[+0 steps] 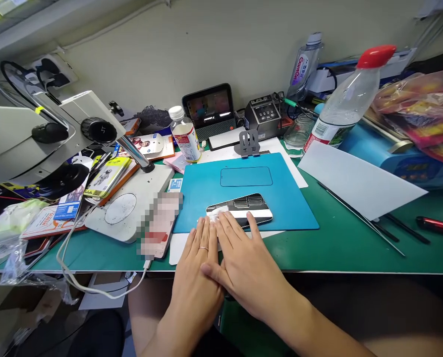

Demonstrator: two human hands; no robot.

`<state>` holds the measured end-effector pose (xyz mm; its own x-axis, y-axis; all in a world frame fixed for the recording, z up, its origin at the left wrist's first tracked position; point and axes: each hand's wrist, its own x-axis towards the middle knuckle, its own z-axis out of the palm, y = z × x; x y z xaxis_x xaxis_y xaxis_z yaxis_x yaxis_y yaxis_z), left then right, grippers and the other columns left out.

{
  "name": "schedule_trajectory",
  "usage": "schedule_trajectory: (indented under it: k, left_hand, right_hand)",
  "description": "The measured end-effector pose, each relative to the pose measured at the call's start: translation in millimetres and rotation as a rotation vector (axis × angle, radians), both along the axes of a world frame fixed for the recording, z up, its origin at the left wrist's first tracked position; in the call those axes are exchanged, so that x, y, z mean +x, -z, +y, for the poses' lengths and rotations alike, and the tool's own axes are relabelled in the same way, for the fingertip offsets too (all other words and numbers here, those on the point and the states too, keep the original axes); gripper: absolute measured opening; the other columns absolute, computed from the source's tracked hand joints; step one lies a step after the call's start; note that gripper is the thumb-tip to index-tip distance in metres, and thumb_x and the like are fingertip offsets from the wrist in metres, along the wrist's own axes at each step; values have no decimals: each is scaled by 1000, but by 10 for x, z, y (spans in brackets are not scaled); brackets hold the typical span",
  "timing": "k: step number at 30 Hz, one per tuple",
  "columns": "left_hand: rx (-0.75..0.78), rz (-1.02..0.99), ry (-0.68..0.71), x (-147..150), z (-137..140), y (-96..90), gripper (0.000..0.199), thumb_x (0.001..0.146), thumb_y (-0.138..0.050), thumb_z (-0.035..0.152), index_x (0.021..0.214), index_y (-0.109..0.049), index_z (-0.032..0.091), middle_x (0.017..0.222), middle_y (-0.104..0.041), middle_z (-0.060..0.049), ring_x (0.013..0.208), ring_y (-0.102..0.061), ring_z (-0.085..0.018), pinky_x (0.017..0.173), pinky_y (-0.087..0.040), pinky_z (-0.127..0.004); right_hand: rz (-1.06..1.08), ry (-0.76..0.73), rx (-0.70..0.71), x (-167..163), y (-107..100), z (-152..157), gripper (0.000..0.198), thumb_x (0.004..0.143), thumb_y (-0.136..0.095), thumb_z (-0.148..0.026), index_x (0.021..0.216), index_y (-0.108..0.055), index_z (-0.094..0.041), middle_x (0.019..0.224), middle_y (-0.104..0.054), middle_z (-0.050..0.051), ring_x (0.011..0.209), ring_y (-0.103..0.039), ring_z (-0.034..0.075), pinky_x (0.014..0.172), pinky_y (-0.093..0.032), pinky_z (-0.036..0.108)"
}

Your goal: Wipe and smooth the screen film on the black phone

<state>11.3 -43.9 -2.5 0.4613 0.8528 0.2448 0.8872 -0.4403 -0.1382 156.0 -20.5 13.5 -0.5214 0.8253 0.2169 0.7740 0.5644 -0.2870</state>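
Observation:
A smartphone-sized panel with a glossy mirror-like face lies on the blue mat, near its front edge. A crumpled white tissue rests on the panel's left end, at my fingertips. My right hand reaches over with fingers stretched out, its fingertips on the tissue and the panel's near edge. Its thumb crosses over my left hand, which wears a ring and lies flat with straight fingers close together. The left fingertips are beside the tissue; whether they press on it I cannot tell.
Left of the mat, a phone on a white cable lies against the microscope base. Behind stand a labelled bottle, a phone stand and a tablet. Tweezers, a white sheet and a red-capped bottle are rightward.

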Motion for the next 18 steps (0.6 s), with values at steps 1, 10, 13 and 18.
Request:
schedule_trajectory:
  k: [1, 10, 13, 18]
  left_hand:
    - [-4, -1, -4, 6, 12, 0, 66, 90, -39, 12, 153, -28, 0, 156, -40, -23, 150, -26, -36, 116, -38, -50]
    - [-6, -14, -31, 4, 142, -2, 64, 90, -37, 12, 152, -30, -2, 156, -39, -24, 148, -30, -35, 117, -37, -50]
    - [-13, -24, -32, 17, -32, 0, 67, 88, -39, 12, 153, -28, 0, 156, -40, -23, 149, -29, -35, 117, -38, -48]
    - [-21, -27, -35, 40, 45, 2, 66, 91, -39, 16, 154, -27, 0, 157, -38, -23, 150, -24, -35, 119, -34, -51]
  right_hand:
    - [-2, -7, -6, 0, -4, 16, 74, 102, -25, -59, 152, -40, -7, 158, -38, 18, 150, -31, 30, 123, -14, 59]
    - [-36, -35, -15, -8, 3, 174, 77, 102, -22, -60, 154, -35, -6, 159, -36, 19, 152, -26, 30, 122, -14, 62]
    - [-32, -36, -21, 14, 44, 4, 78, 101, -25, -62, 155, -35, -7, 160, -34, 18, 152, -26, 31, 122, -13, 62]
    - [-17, -39, -40, 23, 25, 89, 76, 102, -21, -61, 155, -34, -7, 160, -34, 17, 152, -25, 28, 123, -6, 62]
